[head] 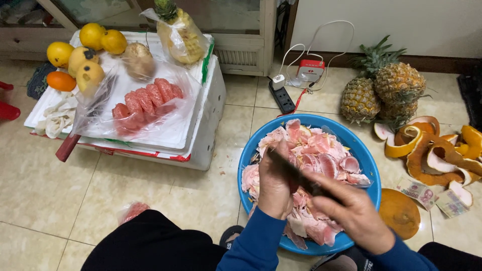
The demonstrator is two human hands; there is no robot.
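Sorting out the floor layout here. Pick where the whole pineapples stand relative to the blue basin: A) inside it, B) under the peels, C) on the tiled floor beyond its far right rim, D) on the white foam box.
C: the whole pineapples stand on the tiles past the blue basin, near the wall.

left hand [273,183] fisted, right hand [354,213] clenched, forearms converging.

Knife [296,175] blade motion-blurred, handle hidden in right hand [354,213]; left palm's contents unseen.
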